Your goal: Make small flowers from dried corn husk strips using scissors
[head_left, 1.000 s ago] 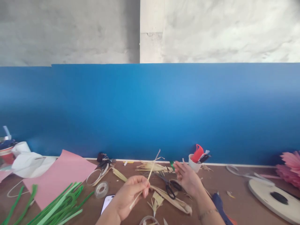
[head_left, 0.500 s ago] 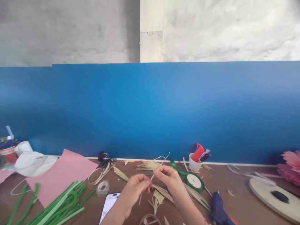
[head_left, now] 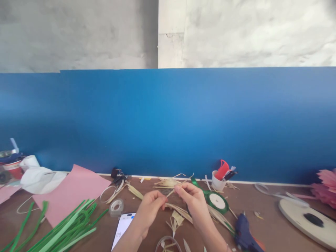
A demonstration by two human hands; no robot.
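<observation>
Between my two hands stretches a thin strip of dried husk (head_left: 170,193), pale straw in colour. My left hand (head_left: 152,205) pinches its lower left end between thumb and fingers. At the upper right, the fingertips of my right hand (head_left: 191,199) close on the other end. Beneath and behind the hands lie more dried husk strips (head_left: 181,211), some in a loose pile at the back. A small husk piece with a pale stem (head_left: 176,221) lies below the hands, above a clear round container (head_left: 168,243).
Left are green pipe cleaners (head_left: 70,227), pink paper (head_left: 76,189), a tape roll (head_left: 116,207) and a phone (head_left: 123,227). Right are a green ribbon spool (head_left: 217,201), a white cup of tools (head_left: 218,182), a glue gun (head_left: 244,227) and a beige disc (head_left: 301,218). A blue panel (head_left: 168,122) stands behind.
My hands have drawn slightly apart, the left shifting left and upward, with the strip straighter between them. The view has shifted slightly.
</observation>
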